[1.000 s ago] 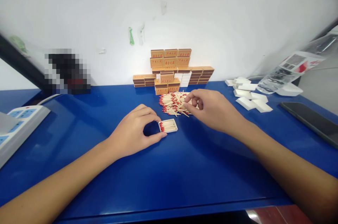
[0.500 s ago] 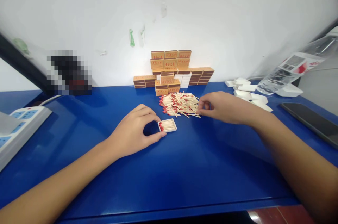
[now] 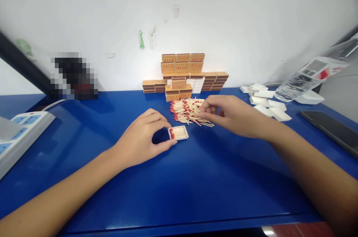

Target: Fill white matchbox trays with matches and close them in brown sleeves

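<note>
My left hand grips a small white matchbox tray at its left end, thumb on the near side and a finger on the far side. Red-tipped matches lie in the tray, heads to the left. My right hand is at the right side of a loose pile of matches, its thumb and fingertips drawn together over the sticks. Whether a match sits between those fingertips is hidden. Behind the pile rise stacked matchboxes, orange with brown striking sides, against the wall.
Several white trays lie at the back right, near a tilted plastic bottle and a dark phone. A power strip stands at the left. A pixelated dark object is by the wall. The blue table ends in front.
My right hand has moved left, from the right edge of the match pile to over its right part. My left hand keeps its grip on the tray. The view has shifted slightly.
</note>
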A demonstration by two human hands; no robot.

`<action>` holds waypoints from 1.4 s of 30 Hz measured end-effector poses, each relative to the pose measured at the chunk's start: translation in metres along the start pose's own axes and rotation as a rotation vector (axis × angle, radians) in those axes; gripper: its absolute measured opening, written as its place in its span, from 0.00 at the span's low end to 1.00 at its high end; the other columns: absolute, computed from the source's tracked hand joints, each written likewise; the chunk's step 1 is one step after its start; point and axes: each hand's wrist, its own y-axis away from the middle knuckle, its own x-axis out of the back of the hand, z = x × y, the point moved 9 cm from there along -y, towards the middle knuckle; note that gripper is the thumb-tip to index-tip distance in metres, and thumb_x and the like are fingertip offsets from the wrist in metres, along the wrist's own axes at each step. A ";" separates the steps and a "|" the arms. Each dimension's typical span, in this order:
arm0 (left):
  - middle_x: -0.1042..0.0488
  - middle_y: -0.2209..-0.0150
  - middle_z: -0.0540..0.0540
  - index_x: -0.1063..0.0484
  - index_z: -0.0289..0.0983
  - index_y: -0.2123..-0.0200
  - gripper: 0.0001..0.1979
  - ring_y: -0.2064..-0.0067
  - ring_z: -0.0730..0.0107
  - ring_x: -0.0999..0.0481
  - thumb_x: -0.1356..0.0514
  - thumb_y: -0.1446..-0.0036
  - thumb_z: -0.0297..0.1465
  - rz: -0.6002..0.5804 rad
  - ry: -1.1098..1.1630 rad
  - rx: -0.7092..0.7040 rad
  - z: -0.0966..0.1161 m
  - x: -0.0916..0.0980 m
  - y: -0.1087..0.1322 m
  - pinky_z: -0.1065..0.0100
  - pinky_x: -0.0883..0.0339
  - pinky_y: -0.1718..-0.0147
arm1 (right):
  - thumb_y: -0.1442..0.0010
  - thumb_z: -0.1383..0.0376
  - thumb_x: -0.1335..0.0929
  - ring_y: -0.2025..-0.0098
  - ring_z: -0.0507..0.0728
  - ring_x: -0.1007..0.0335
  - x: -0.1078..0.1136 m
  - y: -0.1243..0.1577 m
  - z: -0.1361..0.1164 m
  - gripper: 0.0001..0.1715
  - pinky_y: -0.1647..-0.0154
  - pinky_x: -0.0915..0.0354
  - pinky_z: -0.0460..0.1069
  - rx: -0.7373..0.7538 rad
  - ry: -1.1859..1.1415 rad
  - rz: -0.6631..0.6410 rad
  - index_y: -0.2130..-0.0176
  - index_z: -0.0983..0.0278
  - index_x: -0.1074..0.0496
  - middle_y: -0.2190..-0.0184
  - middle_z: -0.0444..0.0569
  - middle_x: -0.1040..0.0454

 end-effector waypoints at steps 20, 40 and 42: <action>0.19 0.56 0.43 0.22 0.37 0.54 0.12 0.52 0.58 0.25 0.30 0.36 0.38 0.002 0.014 -0.049 0.003 0.000 0.000 0.55 0.27 0.49 | 0.28 0.68 0.31 0.62 0.54 0.31 -0.048 0.007 -0.049 0.06 0.63 0.40 0.49 0.227 -0.041 -0.079 0.61 0.62 0.27 0.60 0.47 0.25; 0.19 0.55 0.44 0.21 0.37 0.54 0.12 0.51 0.58 0.25 0.30 0.36 0.38 -0.020 0.025 -0.034 0.001 -0.003 0.002 0.55 0.27 0.49 | 0.28 0.69 0.32 0.63 0.54 0.31 -0.051 0.007 -0.049 0.06 0.63 0.40 0.49 0.222 -0.023 -0.102 0.60 0.62 0.26 0.60 0.47 0.26; 0.19 0.55 0.44 0.21 0.37 0.54 0.12 0.52 0.58 0.25 0.30 0.36 0.38 -0.018 0.021 -0.036 0.001 -0.002 0.002 0.55 0.27 0.49 | 0.29 0.69 0.32 0.63 0.54 0.31 -0.050 0.007 -0.049 0.06 0.63 0.40 0.49 0.217 -0.015 -0.107 0.60 0.62 0.26 0.60 0.47 0.26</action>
